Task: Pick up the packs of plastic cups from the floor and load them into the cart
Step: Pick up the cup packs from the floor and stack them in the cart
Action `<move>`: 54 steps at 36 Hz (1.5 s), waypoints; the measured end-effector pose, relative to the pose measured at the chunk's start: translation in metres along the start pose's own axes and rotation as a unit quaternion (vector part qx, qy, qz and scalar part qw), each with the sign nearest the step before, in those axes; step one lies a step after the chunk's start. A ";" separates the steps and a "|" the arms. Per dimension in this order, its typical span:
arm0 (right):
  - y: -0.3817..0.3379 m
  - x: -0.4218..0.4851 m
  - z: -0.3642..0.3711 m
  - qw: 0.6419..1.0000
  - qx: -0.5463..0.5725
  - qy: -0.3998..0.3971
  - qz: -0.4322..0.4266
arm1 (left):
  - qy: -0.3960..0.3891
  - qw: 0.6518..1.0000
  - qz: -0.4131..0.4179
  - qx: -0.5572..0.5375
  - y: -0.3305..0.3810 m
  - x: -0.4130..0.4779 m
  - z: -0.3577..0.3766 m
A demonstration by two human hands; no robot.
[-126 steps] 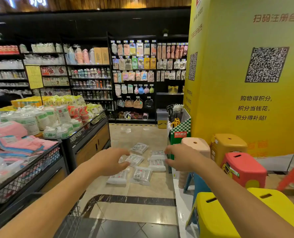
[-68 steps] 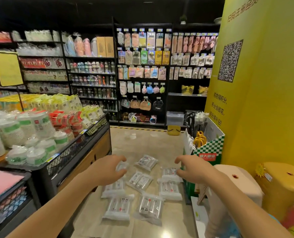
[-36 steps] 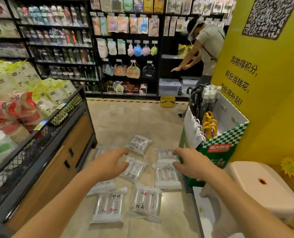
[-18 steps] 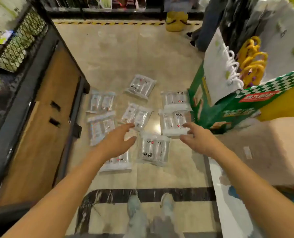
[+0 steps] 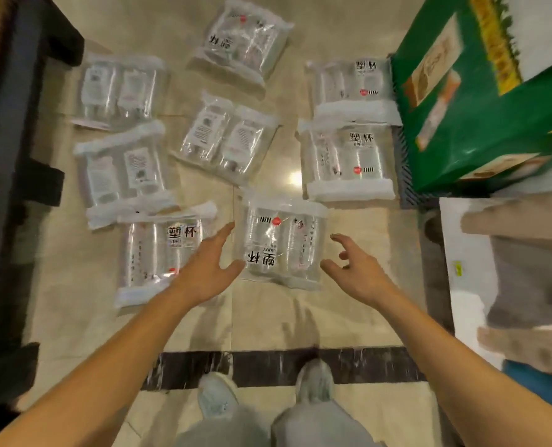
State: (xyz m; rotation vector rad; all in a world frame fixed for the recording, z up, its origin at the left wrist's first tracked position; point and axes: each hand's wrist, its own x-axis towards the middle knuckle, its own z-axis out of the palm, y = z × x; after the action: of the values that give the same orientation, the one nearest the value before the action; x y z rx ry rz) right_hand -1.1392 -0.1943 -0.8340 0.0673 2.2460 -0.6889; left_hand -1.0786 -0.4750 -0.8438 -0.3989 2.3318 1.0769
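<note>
Several clear packs of plastic cups lie flat on the beige tiled floor. The nearest pack (image 5: 282, 243) lies in the middle, between my two hands. My left hand (image 5: 208, 269) is open at its left edge, partly over a second pack (image 5: 153, 253). My right hand (image 5: 353, 269) is open with curled fingers just off its right edge. Neither hand holds anything. More packs lie beyond: two on the right (image 5: 347, 162), one in the centre (image 5: 227, 137), two on the left (image 5: 123, 166) and one farthest away (image 5: 244, 40). The cart is out of view.
A dark display stand (image 5: 13, 156) with wooden panels runs along the left. A green cardboard display box (image 5: 481, 108) stands at the right, touching the right-hand packs. A pale stool (image 5: 519, 259) sits at the right edge. My shoes (image 5: 313, 382) stand on a dark floor stripe.
I have bent down and the view has tilted from the shelves to straight down at the floor. Both hands have come closer to the nearest pack, on either side of it.
</note>
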 end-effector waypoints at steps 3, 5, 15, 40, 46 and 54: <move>0.038 0.065 0.040 1.000 0.007 0.007 0.004 | -0.002 1.000 0.001 -0.001 -0.042 0.053 0.033; 0.061 0.105 0.064 1.000 0.003 0.017 0.000 | -0.013 1.000 0.003 0.005 -0.068 0.089 0.052; 0.138 0.229 0.141 0.995 0.021 0.048 -0.080 | -0.037 0.999 -0.004 0.000 -0.147 0.201 0.128; -0.190 -0.106 -0.175 0.963 0.063 0.100 -0.240 | 0.125 0.988 0.064 -0.071 0.144 -0.101 -0.229; -0.331 -0.248 -0.280 0.948 0.042 0.098 -0.299 | 0.174 0.982 0.056 -0.053 0.239 -0.242 -0.371; -0.461 -0.392 -0.343 0.921 0.038 0.065 -0.383 | 0.254 0.963 0.060 -0.074 0.309 -0.421 -0.476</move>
State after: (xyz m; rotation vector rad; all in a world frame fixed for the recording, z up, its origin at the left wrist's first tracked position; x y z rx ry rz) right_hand -1.2103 -0.3528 -0.1610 -0.7885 2.3492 -1.2015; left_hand -1.0455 -0.6264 -0.1542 -0.6633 2.7553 1.3380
